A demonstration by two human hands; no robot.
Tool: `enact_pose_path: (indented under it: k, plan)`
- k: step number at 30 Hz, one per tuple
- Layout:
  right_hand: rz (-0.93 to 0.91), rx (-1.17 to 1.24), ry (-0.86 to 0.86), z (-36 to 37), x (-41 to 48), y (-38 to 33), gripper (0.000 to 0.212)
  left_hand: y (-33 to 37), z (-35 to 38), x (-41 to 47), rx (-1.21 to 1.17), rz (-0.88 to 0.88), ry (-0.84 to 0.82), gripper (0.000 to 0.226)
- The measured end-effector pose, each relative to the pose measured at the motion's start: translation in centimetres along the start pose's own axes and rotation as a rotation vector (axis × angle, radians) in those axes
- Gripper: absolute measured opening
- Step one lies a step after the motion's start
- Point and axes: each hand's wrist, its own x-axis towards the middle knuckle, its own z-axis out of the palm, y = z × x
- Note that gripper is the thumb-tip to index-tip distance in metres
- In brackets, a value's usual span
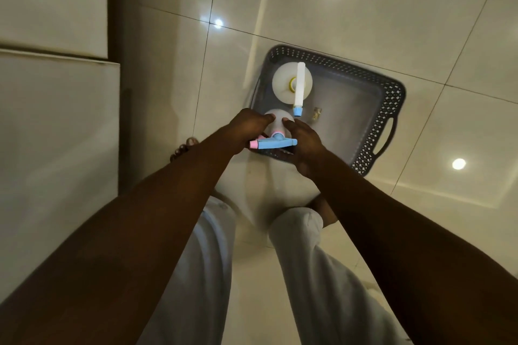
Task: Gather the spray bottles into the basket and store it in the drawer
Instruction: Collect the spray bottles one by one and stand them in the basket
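A dark grey perforated basket (389, 109) sits on the tiled floor in front of me. Inside it at the far left stands a white spray bottle (283, 84) with a white head and blue nozzle tip. At the basket's near left corner a second white bottle (276, 120) with a blue spray head and pink tip (273, 144) is upright between my hands. My left hand (246, 126) grips its left side and my right hand (302, 143) grips its right side. The bottle's base is hidden, so I cannot tell whether it rests on the basket's bottom.
White cabinet fronts (56, 109) stand along the left. My legs in light trousers and bare feet (185, 148) are just below the basket. A small pale scrap (316, 113) lies on the basket's bottom. Glossy floor tiles (420, 8) stretch beyond and to the right.
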Motion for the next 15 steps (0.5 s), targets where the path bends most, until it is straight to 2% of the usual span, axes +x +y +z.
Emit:
enact_pose_path:
  k: [2,5,7,8,12,15]
  plan:
    - [0.061,0.013,0.02,-0.2,-0.4,-0.3,0.022,0.1,-0.4,-0.9,0.003,0.008,0.009,0.039]
    - [0.125,0.034,0.08,-1.2,-1.4,-0.3,0.021,-0.5,-1.4,-2.6,0.045,-0.014,-0.022,0.024]
    - [0.079,-0.02,0.114,-2.1,-3.4,-0.3,0.01,-0.8,-2.9,-4.4,0.018,-0.036,-0.022,0.031]
    - [0.026,-0.045,0.137,-2.4,-4.8,-0.5,0.01,-0.6,-4.0,-5.9,0.001,-0.033,-0.009,0.033]
    - [-0.321,-0.238,0.3,-3.1,-11.3,-1.6,0.041,0.6,-9.1,-12.4,-0.011,0.062,0.095,0.032]
    - [-0.567,-0.408,0.327,-2.0,-16.8,-3.9,0.04,1.2,-13.8,-18.6,-0.076,0.191,0.205,0.034]
